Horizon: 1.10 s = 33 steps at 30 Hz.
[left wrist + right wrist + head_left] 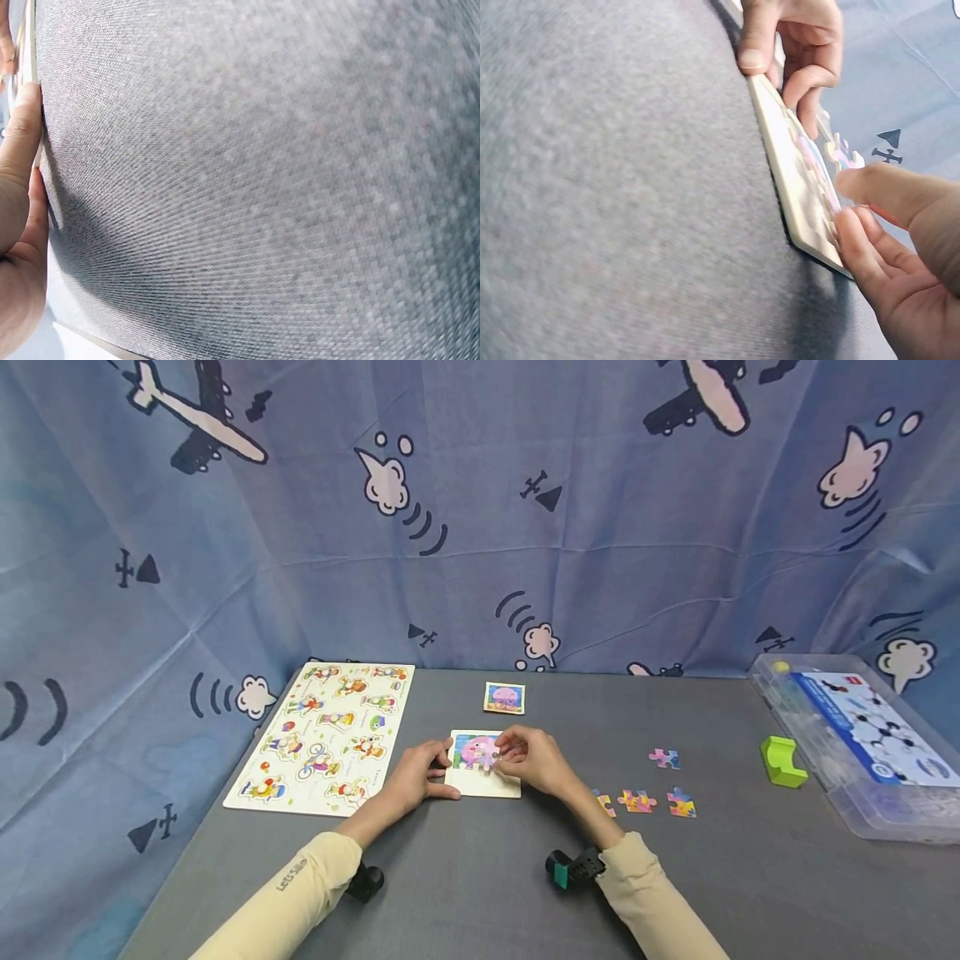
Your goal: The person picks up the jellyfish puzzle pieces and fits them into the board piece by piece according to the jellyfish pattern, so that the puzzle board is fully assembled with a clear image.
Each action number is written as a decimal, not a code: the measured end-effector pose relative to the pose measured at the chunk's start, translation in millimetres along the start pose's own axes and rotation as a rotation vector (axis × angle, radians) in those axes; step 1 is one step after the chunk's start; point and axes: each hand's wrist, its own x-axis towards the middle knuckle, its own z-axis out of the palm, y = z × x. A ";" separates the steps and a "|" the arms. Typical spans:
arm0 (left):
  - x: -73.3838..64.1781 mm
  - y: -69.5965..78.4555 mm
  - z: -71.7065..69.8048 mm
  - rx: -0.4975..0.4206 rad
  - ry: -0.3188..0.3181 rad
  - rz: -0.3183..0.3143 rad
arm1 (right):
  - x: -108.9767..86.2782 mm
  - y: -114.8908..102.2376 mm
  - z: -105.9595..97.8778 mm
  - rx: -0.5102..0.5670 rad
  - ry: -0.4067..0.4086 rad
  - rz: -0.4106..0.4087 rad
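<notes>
A small white-framed puzzle board (480, 785) lies on the grey table, its upper part filled with pink, blue and green pieces. My left hand (411, 777) holds the board's left side, thumb at the near-left corner and fingers along the edge. Over the board's right side, my right hand (536, 762) pinches a jigsaw piece (845, 155) with pink and blue on it, tilted up above the picture. Behind the board sits a little card (504, 697) showing a pink sea creature. Several loose jigsaw pieces (637, 802) lie to the right, one partly hidden by my right forearm.
On the left lies a large white board (315, 739) with colourful clown figures. A clear plastic box (817, 793) with a blue and white sheet stands at the far right, a green curved block (782, 762) beside it. A printed blue curtain (480, 527) hangs behind the table.
</notes>
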 end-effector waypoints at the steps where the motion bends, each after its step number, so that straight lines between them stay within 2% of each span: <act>1: -0.2 -0.4 -0.1 0.005 0.000 0.001 | -0.2 0.2 -0.7 0.022 -0.002 0.007; 6: -0.3 -0.3 -0.3 0.009 -0.001 0.016 | -1.1 0.5 -0.9 0.074 0.003 0.072; 10: 0.1 0.3 -0.8 0.003 0.002 0.026 | -2.1 -1.8 2.5 0.075 0.034 0.112; 16: 0.2 0.8 -1.6 0.007 -0.003 0.022 | -1.9 -3.3 8.7 0.068 0.089 0.123; 24: -0.7 2.1 -1.4 -0.006 -0.004 -0.010 | -3.2 1.9 11.9 0.235 0.115 0.160; 28: -1.9 2.0 -1.2 -0.025 -0.001 -0.024 | -2.4 -0.1 16.2 0.207 0.130 0.166; 33: -1.4 0.6 -1.2 -0.035 -0.001 -0.006 | -1.0 -5.2 20.8 0.152 0.150 0.175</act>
